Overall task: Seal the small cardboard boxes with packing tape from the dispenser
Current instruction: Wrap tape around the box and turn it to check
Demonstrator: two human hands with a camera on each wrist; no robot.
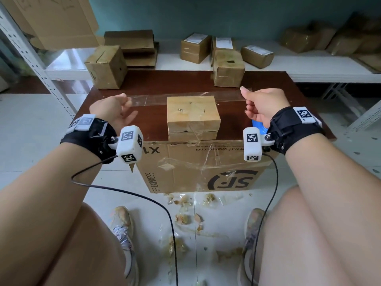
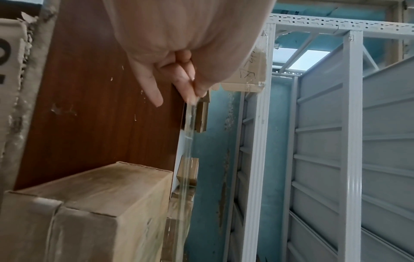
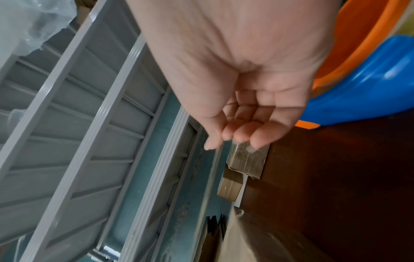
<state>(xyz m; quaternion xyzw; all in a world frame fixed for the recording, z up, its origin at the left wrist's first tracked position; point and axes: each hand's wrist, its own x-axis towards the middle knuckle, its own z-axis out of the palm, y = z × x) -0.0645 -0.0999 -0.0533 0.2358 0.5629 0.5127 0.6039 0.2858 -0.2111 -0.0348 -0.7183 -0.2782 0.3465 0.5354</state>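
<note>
Tape (image 1: 185,98) stretched clear between left hand (image 1: 112,112) and right hand (image 1: 266,106), each pinching an end, hovering over the small box (image 1: 192,116); flimsy, sticky stuff, best held by its ends

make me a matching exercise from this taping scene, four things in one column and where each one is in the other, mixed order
Things:
1. strip of clear tape
2. small box
3. blue and orange dispenser
4. SF Express carton

Places:
A. on the brown table, behind the right hand
B. stretched between the left hand and the right hand
C. hanging off the table's near edge
D. mid-table, below the tape

Pairs: 1-B, 2-D, 3-A, 4-C
</note>
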